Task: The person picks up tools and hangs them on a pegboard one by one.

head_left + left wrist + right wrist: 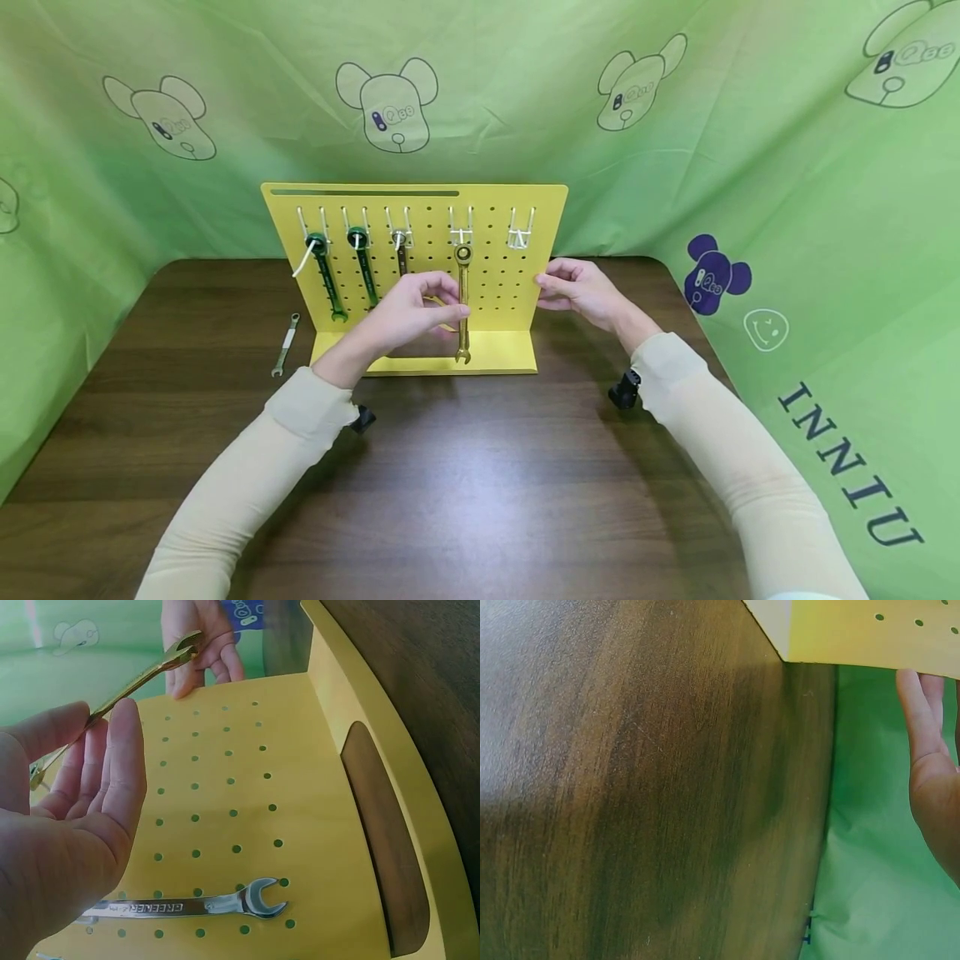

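My left hand (408, 312) pinches a gold combination wrench (463, 287) between thumb and fingers. The wrench hangs upright before the yellow pegboard (498, 287), ring end up and open jaw down. Its ring is close to a white hook (461, 237); whether they touch, I cannot tell. At the board's right edge, my right hand (585, 293) grips the side, thumb at the front and other fingers partly hidden behind. Two green wrenches (327, 279) and a silver wrench (180, 906) hang on hooks further left; my left hand partly covers the silver one in the head view.
A small wrench (286, 343) with a white label lies on the brown wooden table (480, 483), left of the board. Another white hook (519, 239) is at the board's right. Green printed cloth (495, 108) surrounds the table's back and sides.
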Demonstrator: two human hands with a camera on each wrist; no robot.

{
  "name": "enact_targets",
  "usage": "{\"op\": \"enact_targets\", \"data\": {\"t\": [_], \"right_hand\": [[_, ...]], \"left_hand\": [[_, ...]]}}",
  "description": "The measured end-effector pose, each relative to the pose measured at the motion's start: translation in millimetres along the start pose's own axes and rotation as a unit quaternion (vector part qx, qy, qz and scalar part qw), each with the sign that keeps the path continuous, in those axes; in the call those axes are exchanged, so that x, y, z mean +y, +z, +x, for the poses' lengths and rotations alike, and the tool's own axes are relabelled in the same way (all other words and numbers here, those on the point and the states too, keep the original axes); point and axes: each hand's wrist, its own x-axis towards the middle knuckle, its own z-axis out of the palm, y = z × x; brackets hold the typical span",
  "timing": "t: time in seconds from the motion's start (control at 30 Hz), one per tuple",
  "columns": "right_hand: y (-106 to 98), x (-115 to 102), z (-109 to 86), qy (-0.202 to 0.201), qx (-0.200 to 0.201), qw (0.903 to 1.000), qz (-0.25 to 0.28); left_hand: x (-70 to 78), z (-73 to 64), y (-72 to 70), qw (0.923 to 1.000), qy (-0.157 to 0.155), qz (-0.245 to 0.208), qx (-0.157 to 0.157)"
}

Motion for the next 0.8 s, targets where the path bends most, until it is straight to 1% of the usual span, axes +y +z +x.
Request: {"op": "enact_targets", "data": {"t": [0.1, 0.27, 0.33, 0.5, 0.57, 0.67, 0.8], "right_hand": [[0.0, 0.5, 0.4, -0.005, -0.002, 1.0000, -0.007], [0.5, -0.2, 0.0, -0.003, -0.003, 1.0000, 0.000], [0.2, -0.2, 0.1, 0.000, -0.003, 1.0000, 0.004], [-0.5, 0.7, 1.1, 0.000, 0.001, 1.0000, 0.006], [-0.9, 1.5, 1.6, 0.000, 0.003, 1.0000, 0.006], [-1.0, 2.8, 2.2, 0.000, 0.002, 1.0000, 0.005], [-0.3, 3.4, 2.4, 0.000, 0.003, 1.0000, 0.005]], "left_hand": [[-1.8, 1.5, 1.4, 0.9999, -0.007, -0.005, 0.008], [-6.6, 3.4, 3.6, 0.9996, -0.023, 0.000, 0.017], [-9.7, 3.4, 3.8, 0.9995, -0.029, 0.005, 0.013], [-19.5, 3.6, 4.4, 0.9990, -0.042, 0.008, -0.015], [-23.6, 4.3, 4.9, 0.9985, -0.050, 0.013, -0.021], [-30.6, 6.2, 5.5, 0.9973, -0.069, 0.015, -0.020], [-40.9, 9.7, 5.2, 0.9953, -0.096, 0.005, -0.011]]}}
